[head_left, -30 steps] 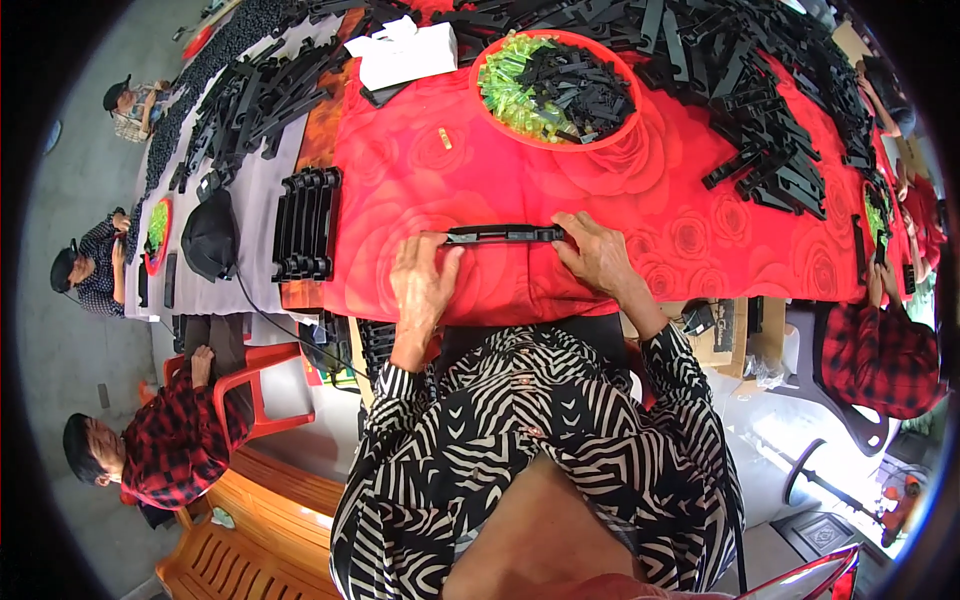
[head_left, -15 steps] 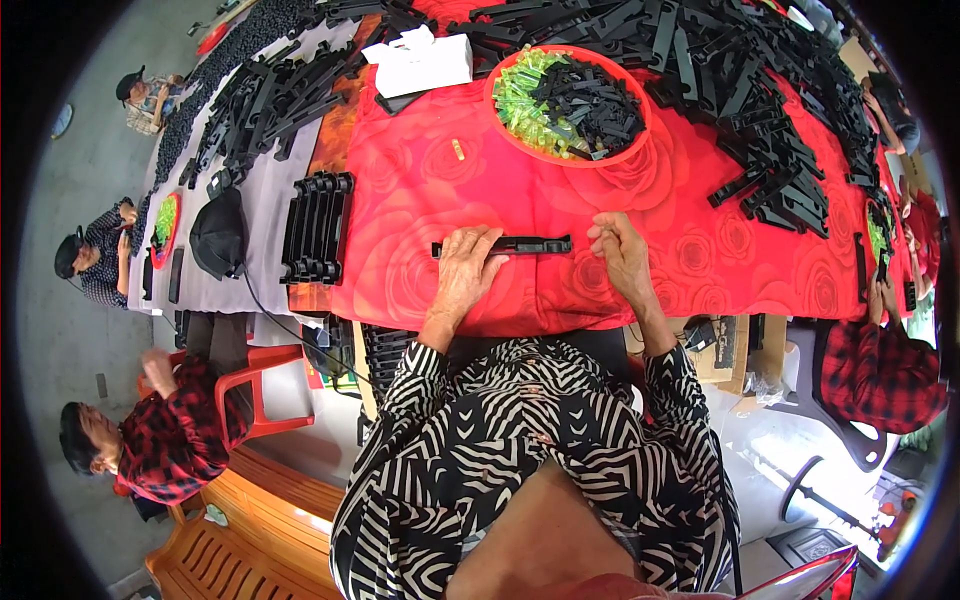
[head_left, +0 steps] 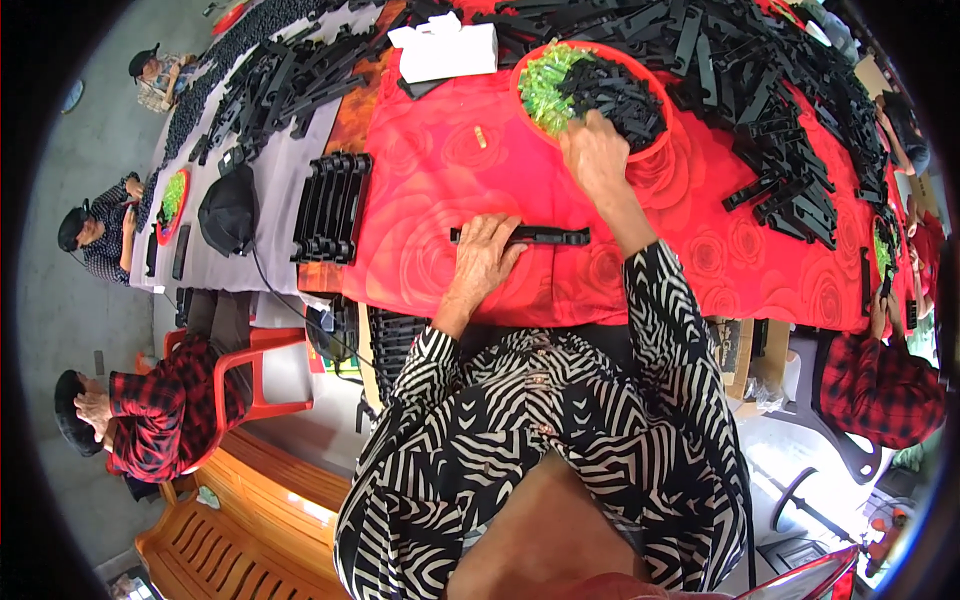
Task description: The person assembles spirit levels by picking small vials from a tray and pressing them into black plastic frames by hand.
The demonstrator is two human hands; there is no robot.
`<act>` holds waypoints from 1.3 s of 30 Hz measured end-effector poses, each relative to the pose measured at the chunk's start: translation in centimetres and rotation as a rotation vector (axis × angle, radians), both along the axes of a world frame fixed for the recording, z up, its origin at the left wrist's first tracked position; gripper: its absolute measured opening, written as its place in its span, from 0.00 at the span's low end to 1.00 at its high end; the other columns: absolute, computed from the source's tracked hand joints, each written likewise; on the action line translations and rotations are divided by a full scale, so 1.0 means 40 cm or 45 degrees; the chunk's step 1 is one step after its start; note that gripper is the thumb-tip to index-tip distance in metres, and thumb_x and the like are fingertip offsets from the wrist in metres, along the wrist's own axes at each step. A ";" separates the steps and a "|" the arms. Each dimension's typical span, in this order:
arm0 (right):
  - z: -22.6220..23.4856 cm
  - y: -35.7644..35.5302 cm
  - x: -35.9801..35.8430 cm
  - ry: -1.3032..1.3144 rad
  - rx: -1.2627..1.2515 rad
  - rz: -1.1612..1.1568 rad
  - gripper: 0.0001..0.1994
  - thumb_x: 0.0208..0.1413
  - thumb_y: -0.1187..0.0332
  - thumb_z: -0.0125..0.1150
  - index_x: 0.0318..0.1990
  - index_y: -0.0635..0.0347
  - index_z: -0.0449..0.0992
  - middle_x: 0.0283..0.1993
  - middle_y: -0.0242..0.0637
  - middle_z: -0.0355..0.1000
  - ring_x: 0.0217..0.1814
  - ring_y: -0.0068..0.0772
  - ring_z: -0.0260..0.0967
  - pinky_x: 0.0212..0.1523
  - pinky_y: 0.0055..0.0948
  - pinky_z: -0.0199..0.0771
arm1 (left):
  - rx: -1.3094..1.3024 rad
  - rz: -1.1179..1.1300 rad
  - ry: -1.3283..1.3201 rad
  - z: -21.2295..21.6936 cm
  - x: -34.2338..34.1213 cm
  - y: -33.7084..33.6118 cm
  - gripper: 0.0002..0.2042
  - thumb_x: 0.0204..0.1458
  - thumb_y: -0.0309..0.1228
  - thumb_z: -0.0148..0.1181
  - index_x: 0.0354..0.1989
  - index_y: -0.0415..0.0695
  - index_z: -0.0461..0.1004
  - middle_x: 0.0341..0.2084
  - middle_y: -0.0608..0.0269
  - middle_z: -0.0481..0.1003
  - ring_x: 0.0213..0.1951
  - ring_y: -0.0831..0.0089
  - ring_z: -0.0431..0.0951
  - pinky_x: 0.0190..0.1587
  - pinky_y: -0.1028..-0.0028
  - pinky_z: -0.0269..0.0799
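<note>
A long, narrow black plastic part (head_left: 550, 236) lies crosswise on the red rose-patterned tablecloth in front of me. My left hand (head_left: 482, 262) grips its left end, fingers laid over the top and thumb at the near side. Beyond it, my right hand (head_left: 597, 165) reaches over the near rim of a round red basin (head_left: 665, 135). The fingers curl down among small pieces, and their tips are hidden, so what they pinch does not show. Inside the basin, clear yellow-green pieces (head_left: 545, 88) fill the left side and small black pieces (head_left: 625, 95) the right.
Similar black parts stand in a row (head_left: 332, 208) at left; a large heap (head_left: 790, 185) spreads far right. A white tissue box (head_left: 450, 52) stands beside the basin. A small yellowish piece (head_left: 480, 136) lies on the cloth. A black cap (head_left: 228, 210) rests farther left. Other people sit around.
My right hand has moved from beside the black part's right end up and away to the basin. My left hand still holds the part. A person at left has raised a hand to their head.
</note>
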State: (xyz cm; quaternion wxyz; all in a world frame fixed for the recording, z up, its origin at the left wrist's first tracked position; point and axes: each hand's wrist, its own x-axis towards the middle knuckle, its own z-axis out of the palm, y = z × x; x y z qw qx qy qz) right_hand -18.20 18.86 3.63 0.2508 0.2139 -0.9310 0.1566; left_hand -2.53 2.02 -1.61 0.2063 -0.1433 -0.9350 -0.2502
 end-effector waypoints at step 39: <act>-0.036 0.043 0.329 -0.515 -0.170 0.484 0.05 0.53 0.68 0.57 0.35 0.57 0.71 0.35 0.41 0.65 0.28 0.47 0.70 0.26 0.43 0.72 | 0.413 -0.034 0.046 0.011 0.074 0.015 0.25 0.38 0.21 0.68 0.47 0.38 0.65 0.46 0.48 0.70 0.49 0.51 0.69 0.50 0.61 0.67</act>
